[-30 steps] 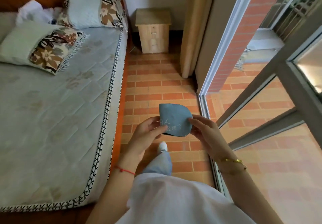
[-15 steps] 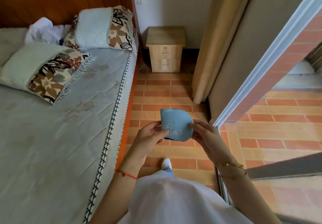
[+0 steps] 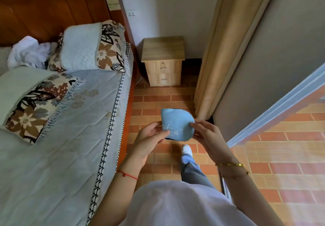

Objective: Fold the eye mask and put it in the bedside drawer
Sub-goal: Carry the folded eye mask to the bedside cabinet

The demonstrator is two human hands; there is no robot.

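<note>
A blue eye mask (image 3: 176, 123), folded in half with pale lettering on its face, is held in front of me above the brick floor. My left hand (image 3: 149, 139) pinches its left edge and my right hand (image 3: 207, 136) pinches its right edge. Ahead, against the far wall, stands a light wooden bedside cabinet (image 3: 163, 60) with two drawers. Both the upper drawer (image 3: 163, 66) and the lower drawer (image 3: 164, 80) are closed.
A bed (image 3: 52, 138) with two floral pillows (image 3: 91, 48) and crumpled white cloth (image 3: 28, 51) fills the left side. A beige curtain (image 3: 221, 50) hangs at the right of the cabinet. A sliding door frame (image 3: 274, 109) runs along the right. My foot (image 3: 186, 150) is on the brick floor.
I have walked forward, so the bedside cabinet is nearer and larger in view. The folded mask stays held between both hands.
</note>
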